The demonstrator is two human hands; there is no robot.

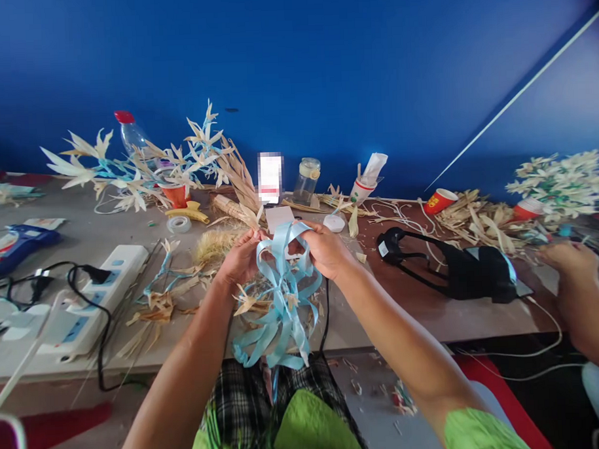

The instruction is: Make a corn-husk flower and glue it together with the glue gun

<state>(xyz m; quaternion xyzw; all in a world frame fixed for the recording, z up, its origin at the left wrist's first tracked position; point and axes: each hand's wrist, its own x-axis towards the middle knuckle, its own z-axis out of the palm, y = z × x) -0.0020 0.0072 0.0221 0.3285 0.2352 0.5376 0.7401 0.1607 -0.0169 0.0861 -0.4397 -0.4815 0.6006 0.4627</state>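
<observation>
A light blue ribbon hangs in several loose loops over the front edge of the table. My right hand is closed on the upper loop, fingers pinched round it. At the loops' left side, my left hand has its fingertips pressed together on the ribbon; the exact grip is partly hidden. Bits of dry corn husk show beside and behind the loops. Left of my left hand lie a blue-wrapped stem with husk petals and a tuft of yellowish corn silk.
A white power strip and a blue glue gun lie left. Husk flowers stand in an orange cup. Behind are a glass jar and paper cup. A black strapped device lies right, near another person's hand.
</observation>
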